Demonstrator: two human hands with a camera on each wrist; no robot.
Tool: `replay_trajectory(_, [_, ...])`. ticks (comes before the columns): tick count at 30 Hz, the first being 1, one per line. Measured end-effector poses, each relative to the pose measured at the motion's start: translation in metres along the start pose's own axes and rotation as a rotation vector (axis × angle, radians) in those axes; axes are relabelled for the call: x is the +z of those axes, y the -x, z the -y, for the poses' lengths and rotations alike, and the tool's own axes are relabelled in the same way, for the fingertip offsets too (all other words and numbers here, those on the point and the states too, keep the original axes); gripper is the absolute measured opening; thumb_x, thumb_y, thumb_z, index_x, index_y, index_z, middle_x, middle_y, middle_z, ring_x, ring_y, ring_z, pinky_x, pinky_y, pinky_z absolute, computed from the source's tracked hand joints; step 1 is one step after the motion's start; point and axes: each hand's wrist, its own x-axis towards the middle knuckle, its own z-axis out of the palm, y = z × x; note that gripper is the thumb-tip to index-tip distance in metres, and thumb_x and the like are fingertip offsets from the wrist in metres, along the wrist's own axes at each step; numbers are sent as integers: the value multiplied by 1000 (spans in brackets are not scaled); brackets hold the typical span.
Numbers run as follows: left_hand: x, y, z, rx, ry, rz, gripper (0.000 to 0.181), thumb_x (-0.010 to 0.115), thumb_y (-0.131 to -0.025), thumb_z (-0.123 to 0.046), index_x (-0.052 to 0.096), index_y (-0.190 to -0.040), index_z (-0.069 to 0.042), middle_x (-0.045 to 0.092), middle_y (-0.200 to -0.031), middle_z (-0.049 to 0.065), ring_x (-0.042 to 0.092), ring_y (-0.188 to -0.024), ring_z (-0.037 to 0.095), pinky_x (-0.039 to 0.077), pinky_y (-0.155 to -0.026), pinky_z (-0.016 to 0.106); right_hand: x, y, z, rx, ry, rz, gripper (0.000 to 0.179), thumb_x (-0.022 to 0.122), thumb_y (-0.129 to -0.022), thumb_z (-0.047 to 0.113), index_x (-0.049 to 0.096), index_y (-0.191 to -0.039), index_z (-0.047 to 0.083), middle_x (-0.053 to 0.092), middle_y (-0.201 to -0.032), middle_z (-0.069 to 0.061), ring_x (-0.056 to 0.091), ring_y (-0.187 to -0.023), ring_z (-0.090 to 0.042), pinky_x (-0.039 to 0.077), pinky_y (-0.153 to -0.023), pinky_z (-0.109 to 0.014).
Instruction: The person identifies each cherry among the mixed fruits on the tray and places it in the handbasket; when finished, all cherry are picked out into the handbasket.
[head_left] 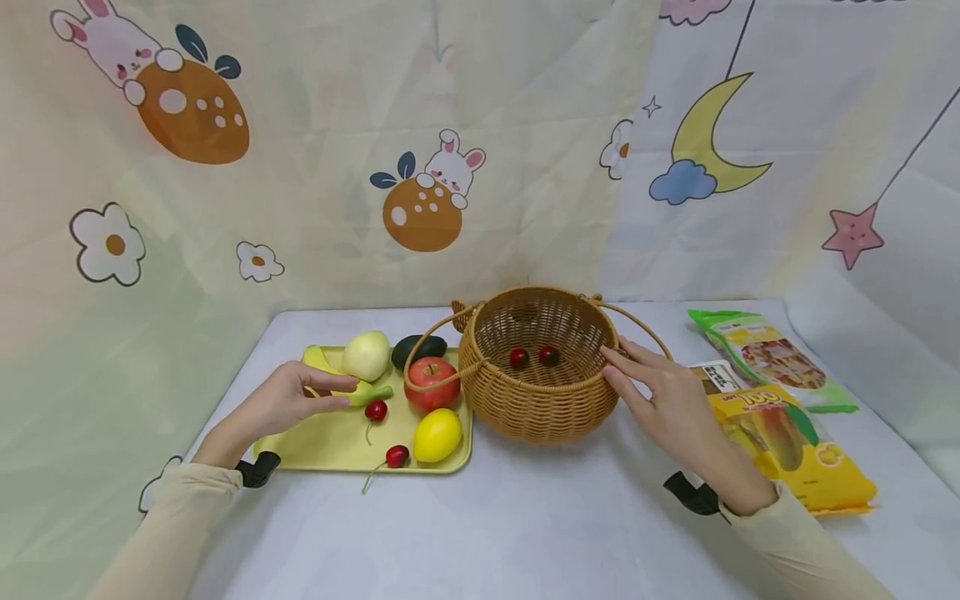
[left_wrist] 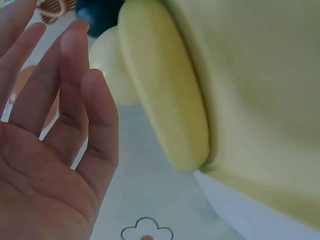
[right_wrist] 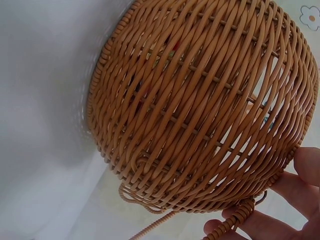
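Observation:
My left hand hovers over the left part of the yellow tray, fingers loosely bent and nothing between them. Beside it lies a yellow banana with a green tip; the left wrist view shows the banana close to the fingers but apart. A cherry lies just right of those fingertips. At the right rim of a round wicker basket, my right hand holds on with fingers and thumb; the right wrist view has the basket's woven side large. Two cherries rest inside.
Also on the tray are a pale round fruit, a dark green avocado, a red apple, a lemon and another cherry. The basket's handle leans over the apple. Snack bags lie at right.

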Motion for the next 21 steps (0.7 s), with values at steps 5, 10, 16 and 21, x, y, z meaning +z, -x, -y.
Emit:
replay_trajectory(5, [16, -6, 6, 6, -22, 29, 37, 81, -88, -24, 77, -122, -9, 78, -118, 10, 61, -87, 9, 49, -68, 22, 0, 0, 0, -1, -5, 3, 36, 70, -98, 20, 70, -132, 7, 62, -140, -25, 66, -115, -49, 44, -56, -31])
replay_trajectory(10, [25, -9, 7, 43, -38, 24, 34, 82, -87, -19, 78, -120, -8, 78, -115, 11, 60, -82, 6, 47, -63, 22, 0, 1, -1, -3, -3, 0, 37, 71, -98, 20, 70, -133, 9, 63, -139, -24, 66, -116, -49, 46, -58, -32])
replay_trajectory(16, [31, -14, 6, 86, -56, 20, 35, 83, -86, -18, 78, -119, -7, 79, -112, 12, 40, -60, 2, 30, -51, 22, 0, 0, 0, 1, -11, 6, 36, 69, -99, 20, 69, -133, 8, 62, -140, -24, 65, -118, -49, 56, -69, -49])
replay_trajectory(21, [37, -17, 4, 70, -80, 47, 38, 83, -86, -20, 77, -121, -7, 79, -113, 9, 61, -81, 2, 42, -59, 19, 0, 0, 0, 1, -14, -2, 36, 70, -98, 19, 70, -132, 7, 62, -140, -24, 65, -119, -49, 57, -72, -52])
